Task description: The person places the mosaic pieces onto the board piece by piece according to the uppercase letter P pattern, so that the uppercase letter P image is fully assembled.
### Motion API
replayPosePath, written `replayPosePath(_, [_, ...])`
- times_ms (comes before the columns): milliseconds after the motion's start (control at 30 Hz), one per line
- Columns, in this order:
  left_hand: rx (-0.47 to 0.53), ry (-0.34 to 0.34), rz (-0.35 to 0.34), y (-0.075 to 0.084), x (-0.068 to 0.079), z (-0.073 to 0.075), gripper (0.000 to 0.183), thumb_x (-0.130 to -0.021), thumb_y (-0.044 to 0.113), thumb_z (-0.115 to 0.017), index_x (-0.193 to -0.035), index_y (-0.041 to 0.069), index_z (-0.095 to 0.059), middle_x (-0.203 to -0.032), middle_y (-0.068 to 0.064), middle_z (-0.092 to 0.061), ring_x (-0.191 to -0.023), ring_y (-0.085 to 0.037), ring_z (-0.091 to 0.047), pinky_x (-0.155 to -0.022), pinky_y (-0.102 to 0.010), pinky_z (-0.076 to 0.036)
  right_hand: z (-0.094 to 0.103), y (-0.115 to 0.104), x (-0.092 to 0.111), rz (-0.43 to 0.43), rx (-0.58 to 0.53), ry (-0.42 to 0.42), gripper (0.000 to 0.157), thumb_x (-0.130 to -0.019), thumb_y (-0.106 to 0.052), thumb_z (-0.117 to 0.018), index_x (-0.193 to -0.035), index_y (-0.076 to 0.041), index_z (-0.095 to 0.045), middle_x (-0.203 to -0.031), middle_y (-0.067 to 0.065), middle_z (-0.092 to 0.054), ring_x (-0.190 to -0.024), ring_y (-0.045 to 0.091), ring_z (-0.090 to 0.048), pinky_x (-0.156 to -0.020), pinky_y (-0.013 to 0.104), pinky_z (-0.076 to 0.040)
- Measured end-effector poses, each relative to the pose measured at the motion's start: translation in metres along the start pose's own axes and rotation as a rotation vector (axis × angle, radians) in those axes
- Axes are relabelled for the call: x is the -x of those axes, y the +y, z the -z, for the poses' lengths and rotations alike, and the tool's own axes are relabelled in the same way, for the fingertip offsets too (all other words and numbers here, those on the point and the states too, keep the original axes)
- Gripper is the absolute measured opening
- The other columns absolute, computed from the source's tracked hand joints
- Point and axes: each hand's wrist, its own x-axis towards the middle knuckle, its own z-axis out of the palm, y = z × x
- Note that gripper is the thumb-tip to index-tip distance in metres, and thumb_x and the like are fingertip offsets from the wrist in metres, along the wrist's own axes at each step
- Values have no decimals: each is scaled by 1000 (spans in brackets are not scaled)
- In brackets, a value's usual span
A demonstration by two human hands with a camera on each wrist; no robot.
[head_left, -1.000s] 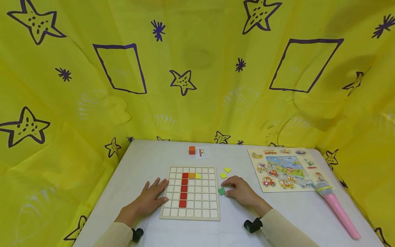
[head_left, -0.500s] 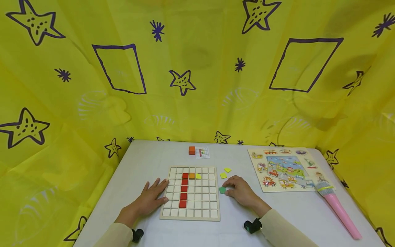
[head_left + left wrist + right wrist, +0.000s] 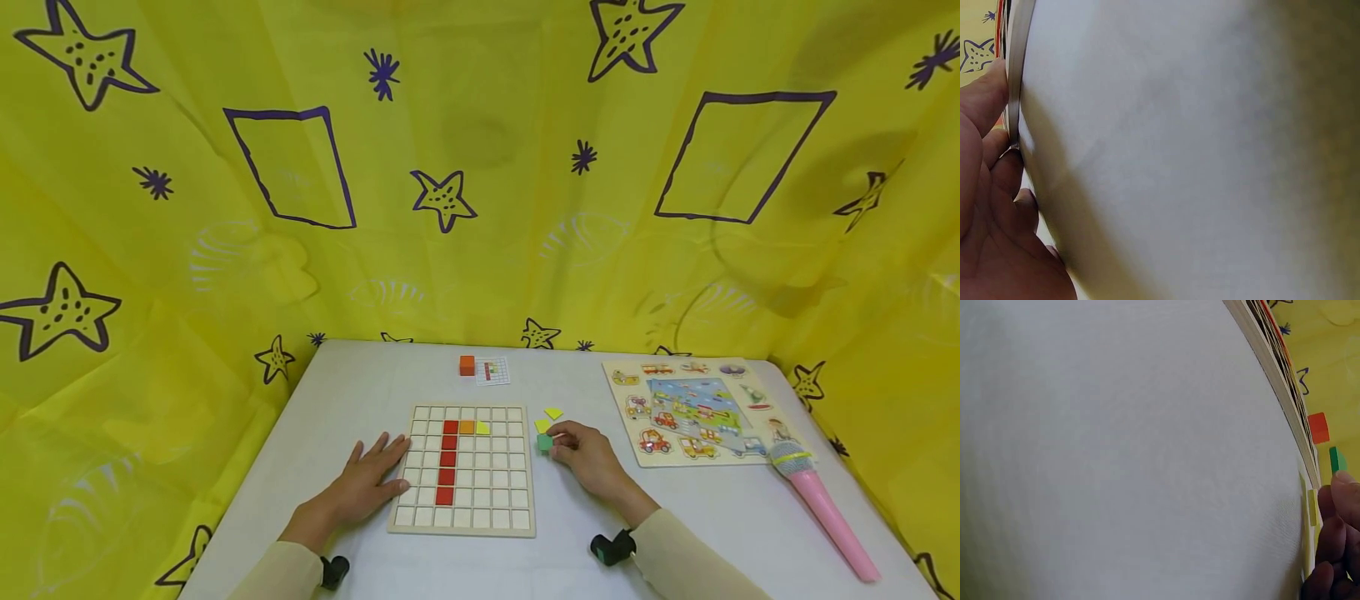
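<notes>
In the head view my right hand (image 3: 591, 460) pinches a green square tile (image 3: 545, 442) between thumb and fingers, just right of a wooden grid board (image 3: 462, 532). The right wrist view shows the green tile (image 3: 1338, 460) tilted up at the fingertips. My left hand (image 3: 362, 484) lies with spread fingers along the board's left edge, thumb and fingertips at the rim. On the board, several red tiles (image 3: 447, 459) form a column. An orange tile (image 3: 467, 427) and a yellow piece with a slanted side (image 3: 482, 427) continue to the right from its top.
Two yellow pieces (image 3: 553, 412) lie beyond my right fingers, one partly covered. An orange cube (image 3: 467, 365) and a small printed grid card (image 3: 492, 371) sit behind the board. To the right are a vehicle picture puzzle (image 3: 697, 408) and a pink toy microphone (image 3: 825, 517).
My right hand has taken hold of the green tile beside the board and raised it, moving slightly away from me toward the yellow pieces. The left hand stays in place.
</notes>
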Motion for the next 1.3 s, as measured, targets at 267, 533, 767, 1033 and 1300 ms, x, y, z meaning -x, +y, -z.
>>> replayPosePath(267, [3,1,-3,-1,0,0,75,-103,38,-67,-166,15,-35,-173,-5,-32,-165,-35,-11,-132,-61,6,-3,-2,2,-25,-97,77,24,-92,3,-77,-114,-6,-74,-95,6,-72,-87,15,-62,-70,20,-52])
replayPosePath(533, [1,4,-5,-2,-1,-1,74,-103,39,-67,-166,15,-36,-173,-5,-33,-165,-34,-11,-131,-61,6,-12,-5,0,-20,-177,121,26,-91,7,-75,-115,-3,-75,-97,9,-73,-88,14,-64,-70,18,-55])
replayPosePath(767, [7,1,2,-2,0,-1,75,-103,40,-67,-166,16,-36,-173,-4,-32,-165,-34,-11,-131,-61,6,-22,-16,0,-19,-242,123,25,-91,6,-75,-115,-2,-76,-97,10,-74,-87,13,-65,-67,19,-55])
replayPosePath(1033, [1,2,0,-2,0,-2,75,-102,40,-68,-166,16,-36,-173,-4,-33,-165,-34,-11,-131,-62,6,-37,-31,-1,-26,-269,104,26,-93,6,-74,-116,-5,-76,-97,8,-72,-88,14,-63,-67,19,-55])
replayPosePath(1300, [0,5,-4,-3,-1,-1,75,-103,40,-67,-166,16,-36,-173,-4,-33,-165,-34,-11,-132,-61,5,-51,-43,-1,1,-308,95,25,-93,7,-73,-115,-3,-76,-99,8,-72,-91,18,-62,-70,18,-54])
